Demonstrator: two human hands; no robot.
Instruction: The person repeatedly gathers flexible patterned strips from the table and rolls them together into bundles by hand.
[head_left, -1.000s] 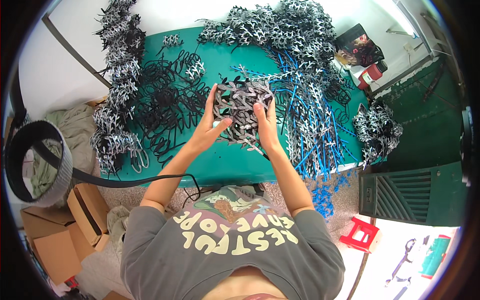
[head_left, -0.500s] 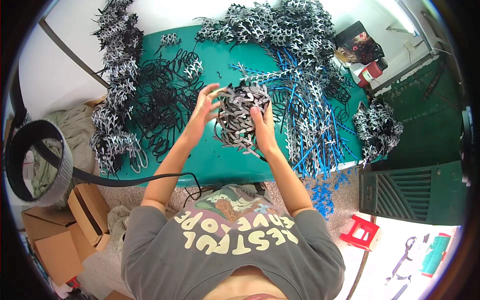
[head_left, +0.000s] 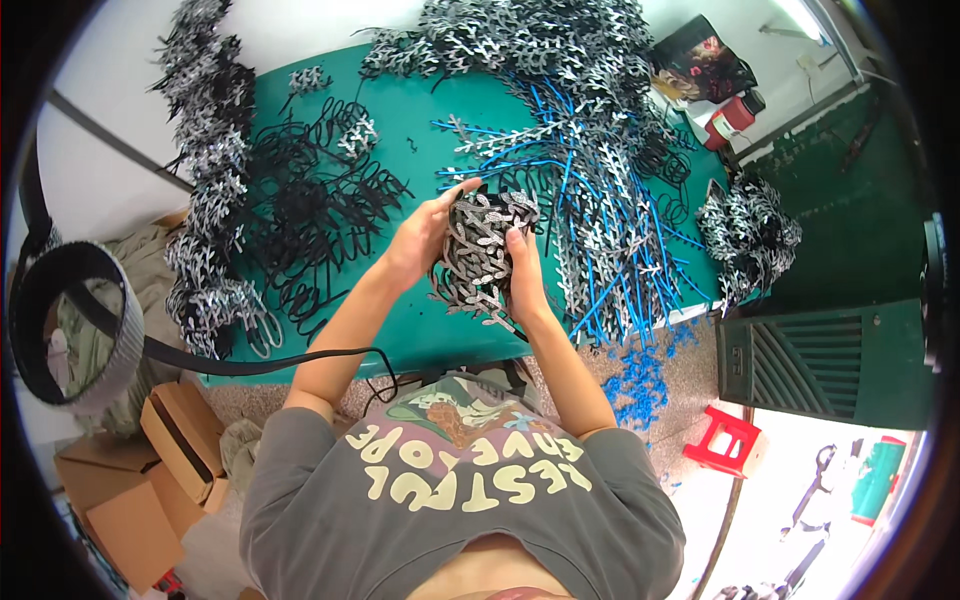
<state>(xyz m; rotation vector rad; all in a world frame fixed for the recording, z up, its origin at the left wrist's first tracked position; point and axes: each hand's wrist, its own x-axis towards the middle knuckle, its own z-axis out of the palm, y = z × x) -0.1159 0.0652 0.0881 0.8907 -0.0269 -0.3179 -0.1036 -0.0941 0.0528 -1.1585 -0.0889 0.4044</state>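
A roll of silver-and-black leaf-patterned trim (head_left: 484, 250) is held up between my hands over the near part of the green table (head_left: 410, 325). My left hand (head_left: 425, 235) curves round its left side, with the fingers reaching over the top edge. On the right side my right hand (head_left: 525, 275) grips it, thumb on the front and fingers hidden behind. A short loose end hangs from the roll's underside. Tangled black cords (head_left: 310, 200) lie left of my hands, and leafy silver strips (head_left: 590, 240) mixed with blue rods (head_left: 650, 285) lie to the right.
Heaped leafy trim (head_left: 540, 45) lines the far edge, and a long pile (head_left: 210, 190) runs down the left. At right are a smaller bundle (head_left: 745, 240) and a red bottle (head_left: 735, 120). Below stand cardboard boxes (head_left: 135, 510), a red stool (head_left: 722, 440) and scattered blue bits (head_left: 637, 385).
My left hand has closed in from beside the roll onto its left side. The right hand keeps its grip. The whole view has shifted slightly.
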